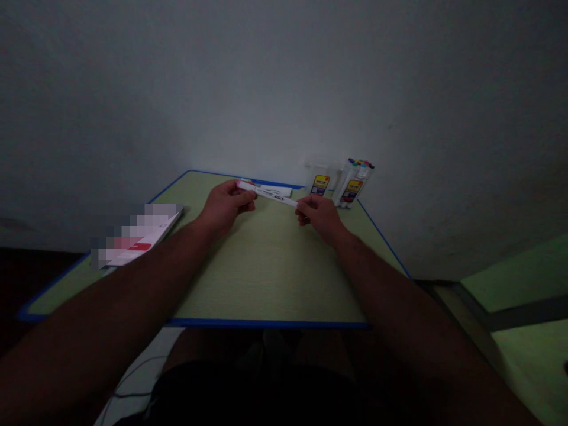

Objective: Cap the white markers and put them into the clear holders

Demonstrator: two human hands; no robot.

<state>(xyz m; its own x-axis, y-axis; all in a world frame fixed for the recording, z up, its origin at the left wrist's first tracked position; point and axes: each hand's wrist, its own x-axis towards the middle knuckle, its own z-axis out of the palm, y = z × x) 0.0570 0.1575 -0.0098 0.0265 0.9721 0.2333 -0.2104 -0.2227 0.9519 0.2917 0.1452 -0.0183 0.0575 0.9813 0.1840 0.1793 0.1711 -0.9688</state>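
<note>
Both hands hold one white marker pen (271, 196) above the far half of a pale green desk (266, 266) with a blue edge. My left hand (225, 206) pinches the marker's left end, fingers closed round it. My right hand (318, 215) grips the right end, fingers curled shut. The marker lies nearly level, tilted slightly down to the right. Just behind it, another white marker (278, 190) lies flat on the desk.
Two marker packs lean against the white wall at the desk's far right: a near-empty one (320, 182) and one with coloured caps (355, 182). A white and red booklet (142, 239) lies at the left edge. A second green desk (523, 307) stands to the right.
</note>
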